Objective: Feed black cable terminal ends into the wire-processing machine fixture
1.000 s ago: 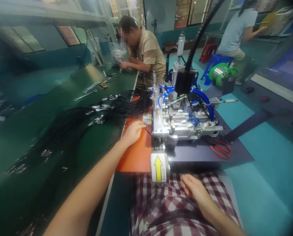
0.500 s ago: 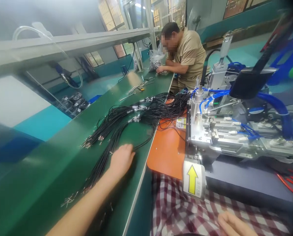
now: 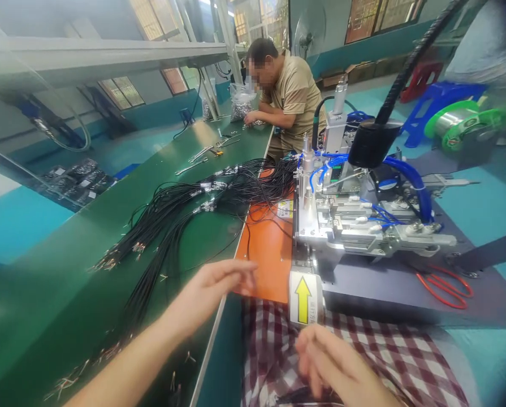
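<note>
My left hand (image 3: 225,282) hovers over the table's front edge beside the orange plate (image 3: 266,249). Its fingers are loosely bent and apart, with nothing visible in them. Left of it, long bundles of black cables (image 3: 168,226) with bare copper-coloured ends lie on the green table (image 3: 87,305). My right hand (image 3: 327,359) is above my lap, just below a white roller with a yellow arrow (image 3: 304,297). Its fingers are curled but apart, and I see nothing held. Some dark cable (image 3: 297,395) shows on the checked cloth (image 3: 384,339) under that hand.
A metal machine with blue air tubes (image 3: 346,209) stands to the right, a black flexible hose (image 3: 375,141) over it. Red-handled wire (image 3: 445,288) lies on its base. A co-worker (image 3: 293,90) sits at the far end near a bag of small parts (image 3: 241,102). Tools (image 3: 199,155) lie on the table.
My left hand has left the cable bundle and moved right to the table edge. My right hand has come further up into view. The camera has turned to the right.
</note>
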Tool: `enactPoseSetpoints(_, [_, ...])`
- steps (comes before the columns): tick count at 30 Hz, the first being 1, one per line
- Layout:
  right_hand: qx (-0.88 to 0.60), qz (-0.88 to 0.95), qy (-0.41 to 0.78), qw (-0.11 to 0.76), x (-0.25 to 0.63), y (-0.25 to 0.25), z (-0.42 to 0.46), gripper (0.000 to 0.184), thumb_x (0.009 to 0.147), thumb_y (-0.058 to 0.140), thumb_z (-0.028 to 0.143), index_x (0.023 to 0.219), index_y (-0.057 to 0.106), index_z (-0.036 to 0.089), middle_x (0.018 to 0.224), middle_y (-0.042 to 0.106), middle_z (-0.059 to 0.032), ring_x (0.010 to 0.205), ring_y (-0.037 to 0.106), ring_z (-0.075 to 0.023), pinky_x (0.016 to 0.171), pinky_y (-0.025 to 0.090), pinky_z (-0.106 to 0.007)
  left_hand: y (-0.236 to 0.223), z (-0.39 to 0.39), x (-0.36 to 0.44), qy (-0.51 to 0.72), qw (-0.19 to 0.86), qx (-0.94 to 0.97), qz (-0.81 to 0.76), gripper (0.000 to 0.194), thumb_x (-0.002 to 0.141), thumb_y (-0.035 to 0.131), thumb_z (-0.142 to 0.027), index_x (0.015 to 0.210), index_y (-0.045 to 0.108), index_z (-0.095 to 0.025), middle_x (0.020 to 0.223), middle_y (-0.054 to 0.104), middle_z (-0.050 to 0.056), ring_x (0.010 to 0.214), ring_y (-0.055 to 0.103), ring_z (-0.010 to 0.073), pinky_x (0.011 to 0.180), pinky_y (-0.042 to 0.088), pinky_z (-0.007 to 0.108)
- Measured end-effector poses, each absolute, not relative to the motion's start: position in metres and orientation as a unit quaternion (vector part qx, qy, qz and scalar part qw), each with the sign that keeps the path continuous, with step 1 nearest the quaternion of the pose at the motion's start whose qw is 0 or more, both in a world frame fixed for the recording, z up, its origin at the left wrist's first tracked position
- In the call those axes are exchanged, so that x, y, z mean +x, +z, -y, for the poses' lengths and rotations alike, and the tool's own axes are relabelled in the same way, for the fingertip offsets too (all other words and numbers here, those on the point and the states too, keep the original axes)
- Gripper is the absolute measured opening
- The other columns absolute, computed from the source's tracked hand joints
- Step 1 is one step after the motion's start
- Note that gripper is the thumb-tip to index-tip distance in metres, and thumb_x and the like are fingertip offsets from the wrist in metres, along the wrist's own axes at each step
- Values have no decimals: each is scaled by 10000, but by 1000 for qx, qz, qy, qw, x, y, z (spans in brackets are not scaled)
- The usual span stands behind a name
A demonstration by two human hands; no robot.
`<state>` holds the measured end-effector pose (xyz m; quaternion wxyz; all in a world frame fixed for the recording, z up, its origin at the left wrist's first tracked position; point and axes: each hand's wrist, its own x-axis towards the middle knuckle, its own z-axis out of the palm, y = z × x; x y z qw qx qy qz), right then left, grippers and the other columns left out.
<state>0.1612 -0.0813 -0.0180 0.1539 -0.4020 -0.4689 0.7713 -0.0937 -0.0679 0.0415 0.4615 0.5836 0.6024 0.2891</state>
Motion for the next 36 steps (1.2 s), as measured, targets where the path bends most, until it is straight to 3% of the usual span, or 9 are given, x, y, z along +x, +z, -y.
enactPoseSetpoints(2, [-374,384,823,189,154,-15,79,635,781,435,762,1037,552,193,894,628,-54,715,608,-161,630,438,-259,33,61,-70,270,413,649,-579,297,892,463,-247,1152,599,-205,1037,640,74,944,605,182,818,491,315])
enactPoseSetpoints(4, [-358,321,855,195,154,-20,76,681,781,426,763,1116,515,177,911,647,-81,690,644,-174,578,432,-258,23,57,-53,180,303,732,-583,237,911,443,-227,1024,648,-198,976,611,76,886,580,190,780,482,332])
enactPoseSetpoints(8, [-389,378,819,188,167,-30,73,533,759,631,585,1071,495,174,762,639,-14,524,587,-116,508,371,-225,20,57,-45,-20,111,823,-557,282,905,397,-157,740,625,-162,905,579,100,871,531,251,747,435,403])
enactPoseSetpoints(13, [-437,488,733,185,169,-21,71,61,897,470,249,906,478,189,762,664,13,537,553,-85,590,400,-240,32,64,-57,-21,243,822,-515,192,878,476,-127,968,622,-214,949,613,40,902,542,205,832,409,369])
enactPoseSetpoints(19, [-432,524,700,221,153,-11,61,95,942,409,271,890,457,209,748,668,31,481,495,-69,506,385,-205,40,64,-43,32,353,772,-527,311,879,548,-224,1188,547,-254,1040,664,48,950,589,210,818,449,302])
enactPoseSetpoints(24, [-468,527,648,289,162,-10,47,158,925,478,370,930,498,213,666,609,44,480,482,-83,456,371,-190,46,51,-25,74,397,770,-494,257,956,375,-257,1030,622,-266,842,689,8,708,620,158,646,458,229])
enactPoseSetpoints(30, [-499,563,594,286,173,-8,48,230,901,502,321,720,552,188,591,537,44,502,462,-86,477,346,-201,31,48,-30,97,327,805,-486,228,919,448,-318,1006,659,-326,824,699,-4,717,633,179,627,499,243])
enactPoseSetpoints(34, [-521,556,572,304,174,-10,44,249,895,501,310,681,527,185,582,532,41,515,442,-88,497,340,-210,0,64,-79,159,128,820,-535,313,821,590,-412,1126,615,-348,1039,682,61,954,624,280,759,545,367])
enactPoseSetpoints(36, [-526,554,567,309,175,-11,41,246,891,496,303,677,520,185,581,532,40,510,427,-87,497,330,-214,-17,82,-120,160,49,800,-577,245,844,571,-382,1078,628,-339,1027,677,65,954,624,291,766,545,397])
